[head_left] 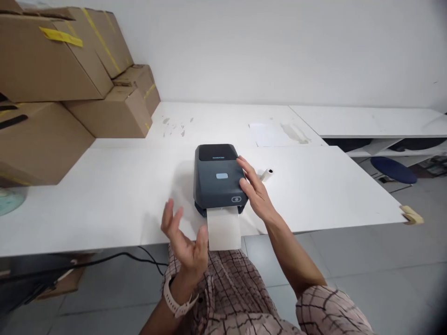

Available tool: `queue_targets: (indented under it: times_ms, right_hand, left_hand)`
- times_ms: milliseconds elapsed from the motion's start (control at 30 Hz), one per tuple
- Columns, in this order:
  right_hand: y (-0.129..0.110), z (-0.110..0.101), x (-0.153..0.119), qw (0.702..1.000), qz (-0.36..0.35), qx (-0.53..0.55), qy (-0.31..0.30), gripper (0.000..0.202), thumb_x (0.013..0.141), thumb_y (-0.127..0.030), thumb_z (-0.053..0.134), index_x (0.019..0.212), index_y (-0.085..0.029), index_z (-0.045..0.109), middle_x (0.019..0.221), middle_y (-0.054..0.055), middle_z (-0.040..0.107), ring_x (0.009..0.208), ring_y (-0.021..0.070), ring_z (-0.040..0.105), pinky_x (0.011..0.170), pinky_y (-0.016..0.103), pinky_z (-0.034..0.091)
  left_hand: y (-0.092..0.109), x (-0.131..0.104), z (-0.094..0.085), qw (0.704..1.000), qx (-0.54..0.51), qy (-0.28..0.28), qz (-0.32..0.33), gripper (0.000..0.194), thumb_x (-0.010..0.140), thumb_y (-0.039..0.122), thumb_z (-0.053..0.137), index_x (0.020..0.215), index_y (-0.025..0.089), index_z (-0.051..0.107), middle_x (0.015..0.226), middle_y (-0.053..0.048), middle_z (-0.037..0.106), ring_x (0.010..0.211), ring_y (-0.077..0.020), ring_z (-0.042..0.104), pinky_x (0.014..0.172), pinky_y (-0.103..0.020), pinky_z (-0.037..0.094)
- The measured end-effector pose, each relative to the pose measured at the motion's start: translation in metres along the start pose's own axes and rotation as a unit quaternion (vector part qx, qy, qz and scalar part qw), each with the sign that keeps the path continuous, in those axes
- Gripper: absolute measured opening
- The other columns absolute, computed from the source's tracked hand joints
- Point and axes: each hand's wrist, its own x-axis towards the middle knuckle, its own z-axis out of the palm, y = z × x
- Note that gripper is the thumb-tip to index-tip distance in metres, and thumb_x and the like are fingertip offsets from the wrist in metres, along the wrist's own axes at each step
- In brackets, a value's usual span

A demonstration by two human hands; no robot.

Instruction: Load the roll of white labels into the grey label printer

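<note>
A dark grey label printer (216, 186) stands on the white table near its front edge, its lid down. From its front slot a strip of blank white label paper (224, 230) sticks out over the table edge. My right hand (256, 190) rests against the printer's right side, thumb and fingers apart on the casing. To the left of the paper, my left hand (186, 242) is raised with its fingers spread, holding nothing. A small white paper roll (267, 175) lies just right of the printer, partly behind my right hand.
Cardboard boxes (45, 60) are stacked at the left of the white table (122, 209). A white sheet (267, 135) lies toward the back. Yellowish tape or padding (412, 215) covers the right front corner. A black cable (122, 254) hangs below the front edge; a blue stool (394, 169) stands at right.
</note>
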Motion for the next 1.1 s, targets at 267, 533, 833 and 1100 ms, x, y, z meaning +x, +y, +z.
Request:
queue_targets:
  times_ms: [267, 533, 833, 1100]
  right_hand:
    - [0.012, 0.019, -0.019, 0.978, 0.158, 0.135, 0.009, 0.085, 0.098, -0.066, 0.048, 0.166, -0.039, 0.005, 0.176, 0.002, 0.017, 0.163, 0.0257, 0.017, 0.127, 0.055, 0.036]
    - [0.021, 0.022, -0.026, 0.947, 0.219, 0.233, 0.001, 0.094, 0.091, -0.064, 0.062, 0.166, -0.035, 0.014, 0.175, 0.005, 0.024, 0.16, 0.0284, 0.029, 0.129, 0.055, 0.033]
    - [0.017, 0.01, -0.026, 0.95, 0.207, 0.234, -0.021, 0.085, 0.092, -0.058, 0.069, 0.163, -0.041, 0.026, 0.169, 0.002, 0.037, 0.155, 0.0324, 0.037, 0.125, 0.064, 0.035]
    - [0.025, 0.01, -0.023, 0.961, 0.174, 0.212, -0.019, 0.086, 0.092, -0.059, 0.068, 0.164, -0.038, 0.026, 0.165, 0.006, 0.044, 0.149, 0.0334, 0.046, 0.121, 0.064, 0.042]
  left_hand:
    - [-0.029, 0.042, 0.022, 0.926, -0.154, -0.201, -0.281, 0.085, 0.099, 0.06, 0.052, 0.165, 0.043, 0.003, 0.178, -0.001, 0.004, 0.164, -0.0341, 0.006, 0.129, -0.054, 0.029]
    - [-0.03, 0.044, 0.025, 0.867, -0.263, -0.206, -0.37, 0.087, 0.089, 0.054, 0.07, 0.162, 0.031, 0.028, 0.169, -0.011, 0.035, 0.153, -0.0367, 0.04, 0.115, -0.046, 0.052]
    - [-0.033, 0.038, 0.03, 0.899, -0.256, -0.174, -0.311, 0.075, 0.086, 0.052, 0.074, 0.151, 0.025, 0.049, 0.154, -0.013, 0.055, 0.141, -0.0374, 0.054, 0.109, -0.048, 0.055]
    - [-0.042, 0.018, 0.019, 0.904, -0.242, -0.196, -0.294, 0.082, 0.086, 0.059, 0.072, 0.155, 0.026, 0.042, 0.161, -0.015, 0.046, 0.145, -0.0357, 0.049, 0.111, -0.047, 0.052]
